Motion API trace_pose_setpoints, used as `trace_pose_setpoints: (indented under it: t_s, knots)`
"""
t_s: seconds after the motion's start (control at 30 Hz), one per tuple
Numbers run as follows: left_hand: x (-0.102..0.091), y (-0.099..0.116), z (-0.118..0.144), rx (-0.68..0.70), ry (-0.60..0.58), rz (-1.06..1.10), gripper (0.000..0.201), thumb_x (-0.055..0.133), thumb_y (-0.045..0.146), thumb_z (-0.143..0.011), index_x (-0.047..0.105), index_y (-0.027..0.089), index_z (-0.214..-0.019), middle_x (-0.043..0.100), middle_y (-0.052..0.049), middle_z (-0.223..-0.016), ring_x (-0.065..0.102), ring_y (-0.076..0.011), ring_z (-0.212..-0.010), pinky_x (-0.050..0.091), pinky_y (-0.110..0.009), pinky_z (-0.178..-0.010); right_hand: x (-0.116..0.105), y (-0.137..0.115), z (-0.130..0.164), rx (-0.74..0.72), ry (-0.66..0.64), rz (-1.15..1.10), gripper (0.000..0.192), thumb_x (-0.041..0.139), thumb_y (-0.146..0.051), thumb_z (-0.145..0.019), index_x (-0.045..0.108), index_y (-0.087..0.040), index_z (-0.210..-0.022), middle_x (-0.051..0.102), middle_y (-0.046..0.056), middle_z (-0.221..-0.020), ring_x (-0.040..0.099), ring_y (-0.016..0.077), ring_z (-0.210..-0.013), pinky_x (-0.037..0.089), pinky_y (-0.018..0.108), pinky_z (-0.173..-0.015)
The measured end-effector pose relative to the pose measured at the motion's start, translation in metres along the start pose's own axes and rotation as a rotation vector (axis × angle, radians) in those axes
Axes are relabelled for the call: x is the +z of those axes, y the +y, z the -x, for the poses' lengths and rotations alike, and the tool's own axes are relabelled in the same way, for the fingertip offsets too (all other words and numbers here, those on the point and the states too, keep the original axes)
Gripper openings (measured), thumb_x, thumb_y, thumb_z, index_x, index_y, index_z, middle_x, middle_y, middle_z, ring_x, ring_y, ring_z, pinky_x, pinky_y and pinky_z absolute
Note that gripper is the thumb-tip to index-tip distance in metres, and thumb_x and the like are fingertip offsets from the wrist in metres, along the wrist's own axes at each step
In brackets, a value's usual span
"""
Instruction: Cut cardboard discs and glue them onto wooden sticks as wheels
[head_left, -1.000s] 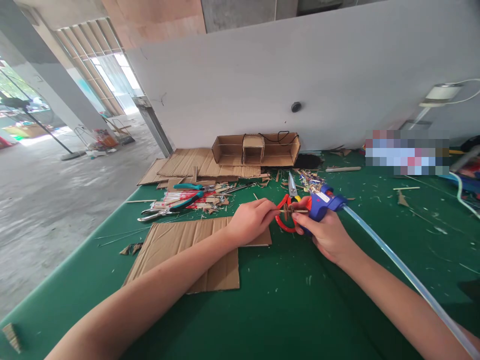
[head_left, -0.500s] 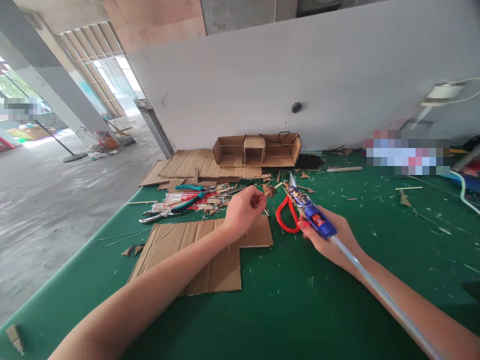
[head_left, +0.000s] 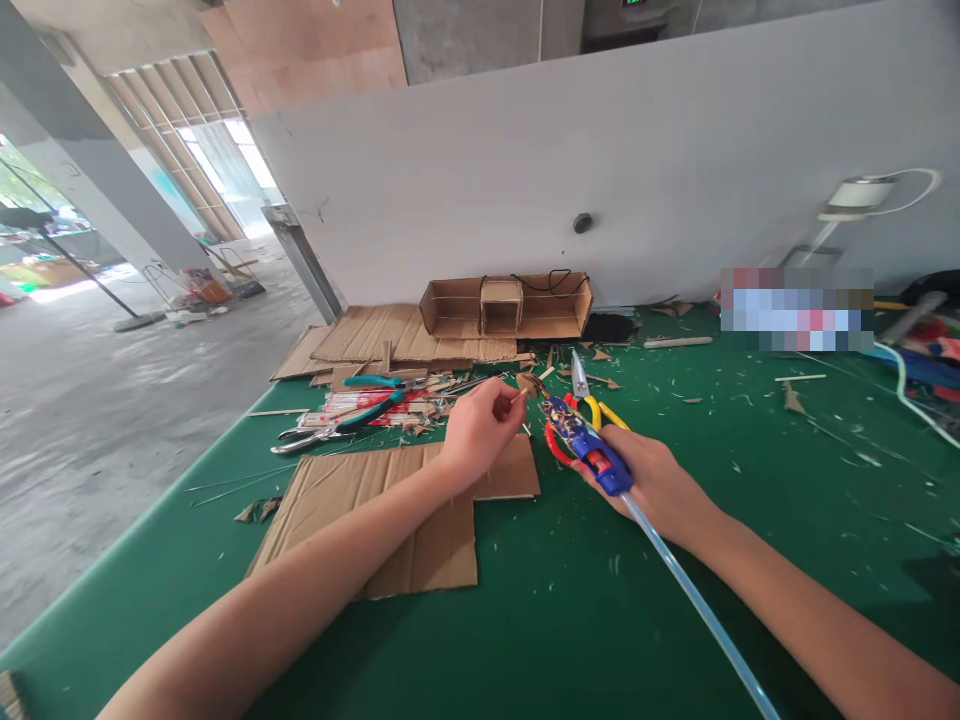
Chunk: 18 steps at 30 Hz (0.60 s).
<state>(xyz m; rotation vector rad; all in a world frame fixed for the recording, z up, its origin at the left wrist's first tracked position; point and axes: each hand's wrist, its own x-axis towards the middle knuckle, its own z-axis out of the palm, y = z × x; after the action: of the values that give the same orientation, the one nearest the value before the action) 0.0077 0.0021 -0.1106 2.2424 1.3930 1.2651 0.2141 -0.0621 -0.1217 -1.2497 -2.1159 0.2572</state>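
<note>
Left hand (head_left: 480, 425) pinches a thin stick (head_left: 523, 393) between thumb and fingertips, a small cardboard disc (head_left: 532, 383) on its far end, lifted just above the table (head_left: 675, 600). Right hand (head_left: 652, 480) is wrapped tight round the glue gun (head_left: 589, 445), its nozzle aimed at the disc and almost touching it, the clear glue stick (head_left: 697, 600) trailing back along the forearm. Scissors (head_left: 581, 395) lie right under the nozzle, pliers (head_left: 352, 410) and cardboard (head_left: 420, 510) to the left. Risky spot: fingertips sit near the nozzle, so a slip could mean glue on skin, and a drip could foul the scissors.
</note>
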Motion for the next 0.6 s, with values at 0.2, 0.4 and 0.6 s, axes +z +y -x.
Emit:
trace_pose_setpoints:
  t_s: [0.2,0.4,0.6]
  knots:
    - [0.0001,0.0022,0.0008,0.002,-0.003,0.0,0.013,0.053,0.028,-0.079,0.056,0.018,-0.071,0.056,0.003,-0.06,0.048,-0.008,-0.052,0.036,-0.02,-0.052,-0.0016,-0.0024,0.0002,0.01,-0.019,0.04,0.01,0.051,-0.03,-0.08,0.049,-0.022,-0.085,0.06,0.005,-0.077,0.058,0.0199,-0.068,0.043,0.03,-0.059]
    - [0.0,0.0027,0.0009,-0.013,-0.005,-0.001,0.015,0.053,0.03,-0.08,0.056,0.018,-0.071,0.057,0.003,-0.06,0.049,-0.0083,-0.053,0.036,-0.021,-0.053,-0.0025,-0.0029,0.0012,0.016,-0.046,0.087,0.008,0.049,-0.028,-0.08,0.045,-0.021,-0.081,0.057,0.004,-0.073,0.055,0.018,-0.063,0.041,0.028,-0.055]
    - [-0.0007,0.005,0.0016,-0.027,-0.015,-0.008,0.016,0.053,0.03,-0.079,0.056,0.018,-0.069,0.058,0.003,-0.06,0.049,-0.0084,-0.054,0.035,-0.021,-0.053,-0.0024,-0.0026,0.0011,0.019,-0.065,0.095,0.007,0.048,-0.026,-0.081,0.043,-0.021,-0.08,0.056,0.003,-0.073,0.055,0.0174,-0.063,0.04,0.027,-0.056]
